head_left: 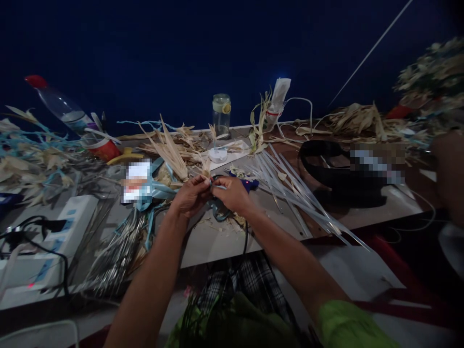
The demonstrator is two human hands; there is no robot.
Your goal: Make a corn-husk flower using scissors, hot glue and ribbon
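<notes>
My left hand (193, 192) is closed in a pinch on a small pale husk bundle (206, 169), whose frayed top sticks up above the fingertips. Right beside it, my right hand (230, 193) is closed too, its fingertips meeting the left ones at the bundle's base. A thin bluish strip shows at the right fingers. Just behind the right hand lies a blue glue gun (250, 184) with a small red light. Under the hands are a dark bluish coil and scattered husk scraps (239, 221). The fingers hide the lower end of the bundle.
Clear glue sticks (290, 188) spread to the right, beside a black strap (322, 179). Dried husks (170, 150), a water bottle (221, 116) and a white round lid (218, 154) stand behind. Leftward are metal wires (121, 251), a power strip (65, 237) and a tilted red-capped bottle (61, 106).
</notes>
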